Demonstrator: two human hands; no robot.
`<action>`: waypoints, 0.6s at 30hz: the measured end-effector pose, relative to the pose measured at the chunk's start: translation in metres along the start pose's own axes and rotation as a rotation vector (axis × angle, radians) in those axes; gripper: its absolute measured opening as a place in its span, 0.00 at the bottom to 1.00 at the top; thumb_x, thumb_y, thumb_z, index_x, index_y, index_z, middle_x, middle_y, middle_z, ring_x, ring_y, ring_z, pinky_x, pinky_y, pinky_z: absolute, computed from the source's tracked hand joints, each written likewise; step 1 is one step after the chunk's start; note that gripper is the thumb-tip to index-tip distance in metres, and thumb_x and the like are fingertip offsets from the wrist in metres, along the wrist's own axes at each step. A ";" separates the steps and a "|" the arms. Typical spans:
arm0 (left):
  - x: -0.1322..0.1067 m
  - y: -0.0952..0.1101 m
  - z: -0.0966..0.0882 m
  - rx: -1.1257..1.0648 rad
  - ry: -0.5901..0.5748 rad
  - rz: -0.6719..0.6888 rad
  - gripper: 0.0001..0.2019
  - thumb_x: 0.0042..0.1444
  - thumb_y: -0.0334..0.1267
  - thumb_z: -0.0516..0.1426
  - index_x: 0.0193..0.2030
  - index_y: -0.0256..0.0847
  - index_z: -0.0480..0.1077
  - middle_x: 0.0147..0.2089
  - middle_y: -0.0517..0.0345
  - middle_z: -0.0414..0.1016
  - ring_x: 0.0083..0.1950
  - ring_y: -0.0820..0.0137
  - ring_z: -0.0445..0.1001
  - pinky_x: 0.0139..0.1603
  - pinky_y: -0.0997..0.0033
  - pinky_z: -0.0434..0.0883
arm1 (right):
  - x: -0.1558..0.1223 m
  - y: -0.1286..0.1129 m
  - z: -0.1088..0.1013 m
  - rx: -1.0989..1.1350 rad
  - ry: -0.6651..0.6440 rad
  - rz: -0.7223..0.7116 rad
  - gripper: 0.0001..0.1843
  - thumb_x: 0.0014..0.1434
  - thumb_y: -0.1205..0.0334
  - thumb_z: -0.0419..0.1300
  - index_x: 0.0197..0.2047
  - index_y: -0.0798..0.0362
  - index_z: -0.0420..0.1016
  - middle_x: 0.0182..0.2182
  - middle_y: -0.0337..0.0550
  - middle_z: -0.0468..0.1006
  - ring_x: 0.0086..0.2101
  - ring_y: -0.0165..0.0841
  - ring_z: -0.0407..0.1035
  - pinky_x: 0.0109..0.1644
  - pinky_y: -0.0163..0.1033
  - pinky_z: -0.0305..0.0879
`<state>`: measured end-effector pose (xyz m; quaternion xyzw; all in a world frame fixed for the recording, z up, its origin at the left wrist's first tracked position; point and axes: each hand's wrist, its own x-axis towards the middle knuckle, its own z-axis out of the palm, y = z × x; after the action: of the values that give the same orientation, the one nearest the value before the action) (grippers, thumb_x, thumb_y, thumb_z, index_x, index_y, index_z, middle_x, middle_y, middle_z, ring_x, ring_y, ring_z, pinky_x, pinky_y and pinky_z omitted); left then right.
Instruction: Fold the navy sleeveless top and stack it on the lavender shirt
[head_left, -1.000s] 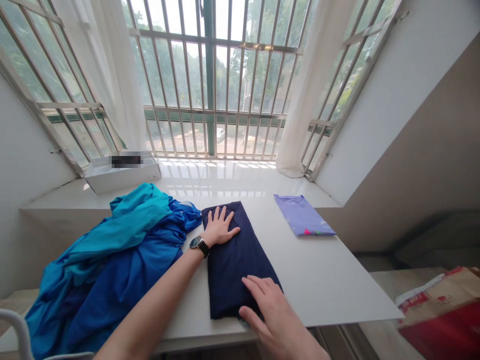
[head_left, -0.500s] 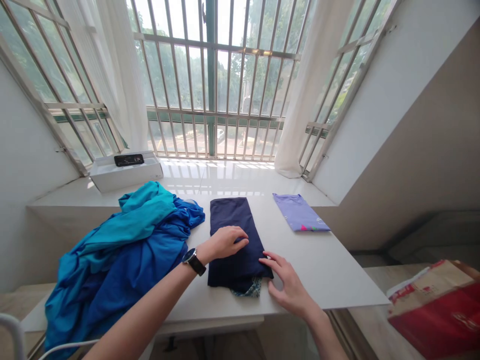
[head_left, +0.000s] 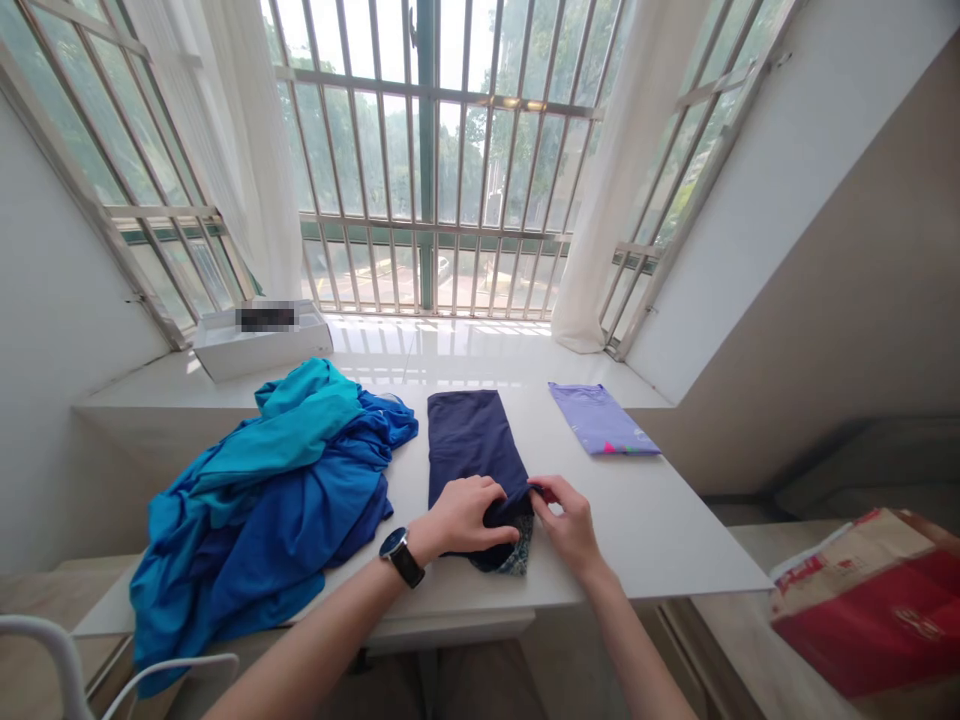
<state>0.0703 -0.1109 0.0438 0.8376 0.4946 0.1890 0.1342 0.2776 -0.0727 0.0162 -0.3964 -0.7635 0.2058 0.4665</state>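
A folded navy garment lies on the white table in front of me. Its near right corner is lifted, baring a patterned blue-grey patch underneath. My right hand is closed, pinching that raised edge between thumb and fingers. On the near part of the same cloth rests my left hand, wearing a watch; its thumb and fingers are apart, on either side of the turned-up fold. Some of the garment's near edge is hidden under the left hand.
A heap of teal and blue cloth covers the table's left side and hangs over its front edge. A folded lilac garment lies at the right. On the sill stands a white box. A red and tan bag sits lower right.
My left hand has moved down to the garment's near part. The right hand has taken hold of the near right edge and raised it, folding it back.
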 end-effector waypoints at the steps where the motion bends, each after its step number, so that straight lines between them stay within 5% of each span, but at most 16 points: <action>1: -0.001 0.000 0.002 0.006 0.015 -0.010 0.20 0.54 0.53 0.61 0.48 0.44 0.73 0.44 0.53 0.77 0.44 0.61 0.73 0.44 0.67 0.66 | 0.000 -0.001 0.002 0.005 0.021 0.009 0.09 0.63 0.59 0.57 0.40 0.53 0.76 0.31 0.42 0.77 0.30 0.32 0.71 0.36 0.38 0.72; 4: -0.003 -0.002 0.006 -0.028 0.054 -0.073 0.12 0.53 0.41 0.59 0.44 0.44 0.74 0.43 0.55 0.78 0.43 0.62 0.73 0.43 0.69 0.65 | -0.008 -0.006 0.002 -0.012 0.108 0.029 0.10 0.65 0.58 0.56 0.45 0.54 0.74 0.37 0.46 0.78 0.35 0.34 0.73 0.41 0.41 0.74; 7: 0.002 -0.011 0.004 -0.146 0.044 -0.228 0.07 0.53 0.37 0.55 0.28 0.40 0.72 0.29 0.58 0.74 0.32 0.68 0.69 0.34 0.71 0.61 | -0.029 -0.014 -0.007 -0.097 0.161 0.005 0.11 0.66 0.58 0.55 0.49 0.52 0.70 0.42 0.49 0.76 0.40 0.37 0.73 0.45 0.46 0.73; 13: 0.011 -0.025 -0.003 -0.457 0.101 -0.340 0.11 0.54 0.39 0.52 0.23 0.38 0.65 0.22 0.64 0.61 0.27 0.73 0.60 0.28 0.74 0.55 | -0.066 -0.031 -0.017 -0.243 -0.288 -0.235 0.29 0.58 0.54 0.64 0.61 0.52 0.66 0.52 0.54 0.74 0.53 0.45 0.69 0.56 0.52 0.70; 18: 0.009 -0.024 -0.006 -0.535 0.114 -0.313 0.12 0.56 0.42 0.51 0.25 0.39 0.64 0.23 0.64 0.59 0.28 0.73 0.58 0.28 0.74 0.55 | -0.060 -0.037 -0.007 -0.235 -0.338 -0.268 0.26 0.61 0.64 0.59 0.63 0.48 0.64 0.51 0.50 0.76 0.51 0.41 0.71 0.55 0.49 0.71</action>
<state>0.0533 -0.0916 0.0408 0.6743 0.5571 0.3360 0.3494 0.2836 -0.1433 0.0124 -0.3032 -0.8951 0.1152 0.3058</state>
